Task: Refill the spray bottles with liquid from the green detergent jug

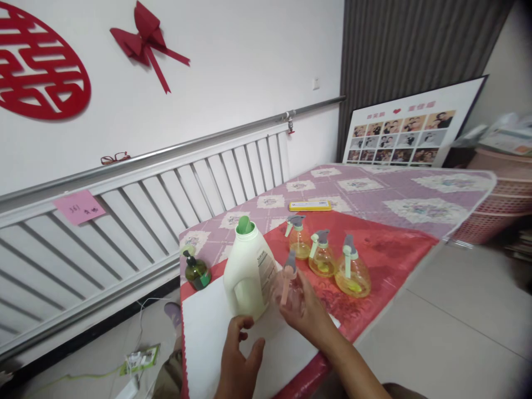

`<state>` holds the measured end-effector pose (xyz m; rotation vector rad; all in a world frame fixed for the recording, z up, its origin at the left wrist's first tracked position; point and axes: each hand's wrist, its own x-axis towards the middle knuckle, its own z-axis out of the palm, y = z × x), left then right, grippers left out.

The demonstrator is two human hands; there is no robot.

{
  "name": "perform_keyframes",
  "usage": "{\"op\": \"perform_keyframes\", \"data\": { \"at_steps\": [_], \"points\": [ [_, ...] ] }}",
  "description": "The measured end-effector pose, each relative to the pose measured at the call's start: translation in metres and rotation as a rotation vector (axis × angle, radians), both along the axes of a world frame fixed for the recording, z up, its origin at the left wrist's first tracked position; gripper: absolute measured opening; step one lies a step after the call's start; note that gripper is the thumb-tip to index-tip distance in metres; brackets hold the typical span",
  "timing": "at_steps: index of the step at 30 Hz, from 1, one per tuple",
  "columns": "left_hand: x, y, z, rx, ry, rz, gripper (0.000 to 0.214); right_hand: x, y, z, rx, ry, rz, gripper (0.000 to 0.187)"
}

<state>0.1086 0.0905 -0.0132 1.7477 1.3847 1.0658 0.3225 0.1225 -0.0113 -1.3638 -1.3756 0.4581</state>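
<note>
In the head view my right hand (pixel 305 313) is wrapped round a clear pink spray bottle (pixel 286 291) with a grey trigger top, upright beside the jug. My left hand (pixel 241 354) is at the jug's base, thumb apart from half-curled fingers, with nothing in it; whether a fingertip touches the jug I cannot tell. The large pale detergent jug (pixel 247 266) stands on a white sheet (pixel 203 327), a green spout (pixel 244 224) showing at its mouth. Behind my right hand stand three yellow spray bottles (pixel 352 277) with grey tops, yellow liquid low inside.
A dark green pump bottle (pixel 197 274) stands at the table's left edge. Farther back lies a flat yellow case (pixel 310 206). Red cloth (pixel 386 244) covers part of the floral tablecloth (pixel 374 194). A white radiator (pixel 187 188) runs along the left; pink baskets (pixel 499 205) are at the right.
</note>
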Motion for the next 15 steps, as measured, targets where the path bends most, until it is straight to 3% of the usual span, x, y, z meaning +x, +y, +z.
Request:
{"op": "perform_keyframes", "data": {
  "at_steps": [4,9,15],
  "points": [
    [0.007,0.006,0.007,-0.091,-0.061,-0.049,0.052,-0.004,-0.014,0.015,-0.151,0.147,0.333,0.089],
    [0.010,0.005,0.003,-0.221,-0.190,-0.176,0.069,-0.007,-0.025,0.022,-0.312,0.354,0.682,0.090],
    [0.011,0.007,0.010,-0.303,-0.514,-0.567,0.089,-0.015,-0.029,0.022,-0.408,0.459,0.868,0.099]
  ]
}}
